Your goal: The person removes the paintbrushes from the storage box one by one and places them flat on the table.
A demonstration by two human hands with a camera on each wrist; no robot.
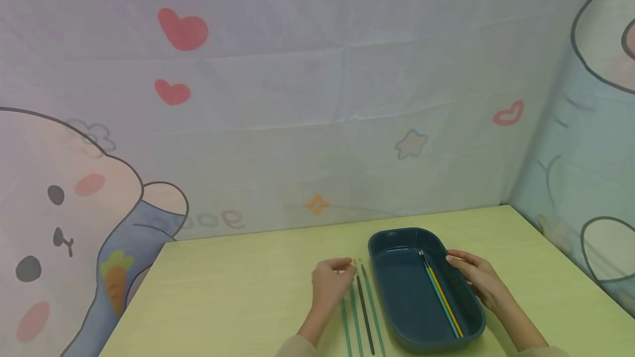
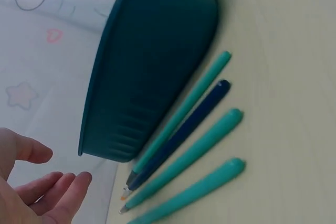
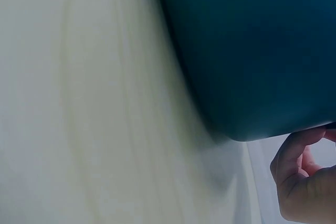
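Note:
A deep dark-teal tray (image 1: pixel 404 296) stands on the right half of the table. My right hand (image 1: pixel 481 280) grips its right rim, thumb on top and the other fingers bent against the outer wall. Two slim brushes lie lengthwise inside, one teal (image 1: pixel 439 293) and one yellow (image 1: pixel 448 306). Left of the tray, several paintbrushes lie side by side on the table: a dark blue one (image 2: pixel 181 135) among teal ones (image 2: pixel 189 174). My left hand (image 1: pixel 331 280) hovers by their tip ends; in the left wrist view its thumb and fingers are apart, with nothing between them.
The pale yellow table (image 1: pixel 223 291) stretches to the left of the brushes. A printed cloth (image 1: pixel 278 98) with hearts and a cartoon animal hangs behind the table and along its right side. The table's back edge meets this cloth.

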